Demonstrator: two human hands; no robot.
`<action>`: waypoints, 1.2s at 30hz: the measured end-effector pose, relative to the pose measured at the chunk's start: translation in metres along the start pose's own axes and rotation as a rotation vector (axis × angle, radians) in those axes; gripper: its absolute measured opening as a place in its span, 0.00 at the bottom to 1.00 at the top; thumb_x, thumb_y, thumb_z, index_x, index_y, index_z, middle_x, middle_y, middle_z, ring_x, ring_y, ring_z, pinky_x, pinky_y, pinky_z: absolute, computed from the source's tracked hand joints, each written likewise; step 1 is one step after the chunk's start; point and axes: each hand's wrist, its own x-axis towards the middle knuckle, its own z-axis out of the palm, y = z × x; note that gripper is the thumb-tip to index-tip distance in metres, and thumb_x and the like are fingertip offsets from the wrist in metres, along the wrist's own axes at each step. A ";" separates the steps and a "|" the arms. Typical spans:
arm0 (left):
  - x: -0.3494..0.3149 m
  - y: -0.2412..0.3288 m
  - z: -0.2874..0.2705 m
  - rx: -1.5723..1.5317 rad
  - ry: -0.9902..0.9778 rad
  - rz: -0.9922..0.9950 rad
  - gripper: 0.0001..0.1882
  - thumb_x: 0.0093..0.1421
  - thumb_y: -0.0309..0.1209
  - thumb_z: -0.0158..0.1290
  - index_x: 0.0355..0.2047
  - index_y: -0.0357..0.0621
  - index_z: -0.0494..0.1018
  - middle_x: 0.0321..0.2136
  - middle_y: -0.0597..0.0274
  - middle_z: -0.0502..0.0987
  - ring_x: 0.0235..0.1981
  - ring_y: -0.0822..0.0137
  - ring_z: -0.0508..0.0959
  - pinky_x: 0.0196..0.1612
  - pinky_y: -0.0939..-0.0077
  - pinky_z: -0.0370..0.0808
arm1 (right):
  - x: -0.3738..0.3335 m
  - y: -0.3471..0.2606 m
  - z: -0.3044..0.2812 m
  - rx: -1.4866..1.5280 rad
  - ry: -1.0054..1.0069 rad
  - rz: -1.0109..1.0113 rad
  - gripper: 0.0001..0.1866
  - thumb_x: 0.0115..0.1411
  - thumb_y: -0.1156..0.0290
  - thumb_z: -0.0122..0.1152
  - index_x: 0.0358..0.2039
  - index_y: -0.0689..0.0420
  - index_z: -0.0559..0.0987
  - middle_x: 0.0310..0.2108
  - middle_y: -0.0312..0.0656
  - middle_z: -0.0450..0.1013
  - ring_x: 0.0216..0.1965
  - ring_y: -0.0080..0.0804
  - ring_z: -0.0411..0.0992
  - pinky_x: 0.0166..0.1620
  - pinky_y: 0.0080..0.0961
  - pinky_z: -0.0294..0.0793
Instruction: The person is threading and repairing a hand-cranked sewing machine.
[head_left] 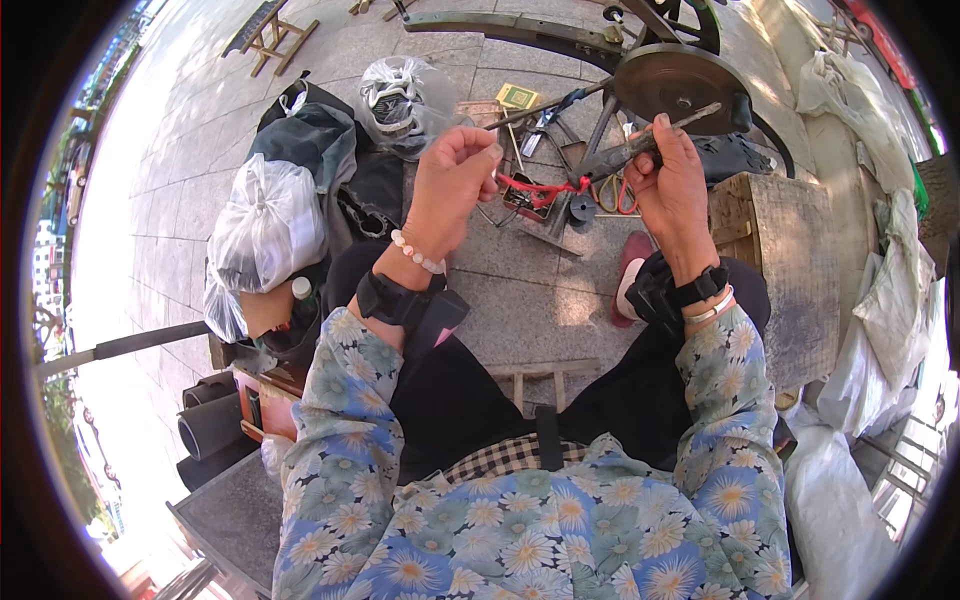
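Note:
My left hand (pixel 455 185) is raised at the middle left, its thumb and fingers pinched together. A red strip (pixel 540 186) runs from beside those fingertips to the end of a dark-handled tool. My right hand (pixel 668 185) grips this dark-handled tool (pixel 618 157), which lies slanted across the fingers. A thin metal piece sticks out past the thumb and seems to belong to the same tool. Behind and below the strip are scissors (pixel 627 198) with red and orange handles, a small box of little parts (pixel 527 203) and a black spool-like knob (pixel 582 208).
A machine with a large dark wheel (pixel 680 85) stands ahead. Plastic-wrapped bundles (pixel 268 215) and bagged shoes (pixel 397 105) sit at left. A wooden box (pixel 785 275) is at right, beside pale sheeting (pixel 870 310). My red shoe (pixel 630 275) rests on the paving.

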 end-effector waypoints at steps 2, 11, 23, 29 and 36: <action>0.003 -0.007 0.002 0.297 0.094 0.223 0.12 0.55 0.29 0.53 0.39 0.39 0.68 0.28 0.65 0.73 0.25 0.76 0.72 0.29 0.86 0.69 | 0.000 0.001 0.000 0.000 0.004 0.000 0.09 0.60 0.66 0.53 0.25 0.55 0.68 0.23 0.36 0.69 0.18 0.18 0.60 0.21 0.18 0.61; -0.005 -0.014 0.034 0.654 -0.308 0.370 0.27 0.48 0.26 0.58 0.49 0.38 0.64 0.39 0.61 0.74 0.38 0.77 0.73 0.41 0.83 0.69 | -0.003 0.012 0.005 -0.009 0.002 0.078 0.11 0.59 0.63 0.54 0.26 0.55 0.69 0.24 0.36 0.69 0.18 0.18 0.60 0.21 0.18 0.62; -0.001 -0.007 0.024 0.053 -0.424 -0.166 0.22 0.52 0.18 0.45 0.50 0.36 0.63 0.32 0.63 0.74 0.32 0.73 0.74 0.37 0.81 0.72 | -0.002 0.004 0.011 -0.065 0.063 0.062 0.14 0.57 0.61 0.58 0.24 0.54 0.66 0.16 0.36 0.66 0.13 0.19 0.61 0.15 0.19 0.60; 0.000 -0.007 0.025 0.142 -0.456 -0.129 0.23 0.51 0.18 0.45 0.49 0.37 0.63 0.32 0.63 0.73 0.35 0.74 0.74 0.34 0.83 0.71 | -0.001 -0.001 0.009 -0.014 0.090 0.019 0.15 0.55 0.62 0.60 0.21 0.52 0.65 0.12 0.31 0.60 0.11 0.20 0.60 0.14 0.20 0.59; 0.000 -0.020 0.037 0.176 -0.374 0.179 0.19 0.54 0.23 0.51 0.47 0.36 0.64 0.32 0.64 0.74 0.34 0.78 0.73 0.34 0.85 0.71 | -0.001 0.002 0.008 -0.046 0.090 0.011 0.15 0.55 0.62 0.60 0.21 0.52 0.64 0.12 0.31 0.61 0.12 0.19 0.61 0.14 0.19 0.59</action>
